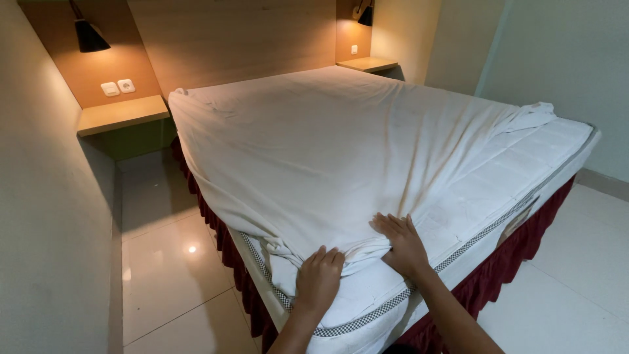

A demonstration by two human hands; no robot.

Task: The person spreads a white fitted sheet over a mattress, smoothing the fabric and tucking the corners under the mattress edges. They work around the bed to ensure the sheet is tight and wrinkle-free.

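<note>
Head view. We see a white bed sheet (327, 144) spread across most of the mattress (524, 164), which fills the centre of the frame. The sheet's near edge is gathered into a twisted roll at lower centre, and its right corner is bunched at the upper right, leaving the quilted mattress top bare on the right side.

The left hand (319, 278), at lower centre, is curled over the gathered edge, fingers closed on the cloth. The right hand (401, 242), just to the right of it, lies flat with fingers together, pressing the same fold against the mattress.

Handling: we judge the sheet light, soft and limp. It creases readily, offers no stiffness, and slides over the mattress. The best hold is the bunched edge or a corner, where the cloth is thick enough to grip.

A dark red bed skirt (517, 252) hangs below the mattress. Wooden side shelves (121, 113) and a black wall lamp (88, 36) occupy the upper left.

Hidden: the left palm and fingertips are out of sight under the hand. The far sheet corners at the headboard (229, 39) are hard to make out. Both forearms are cut off at the bottom edge.
</note>
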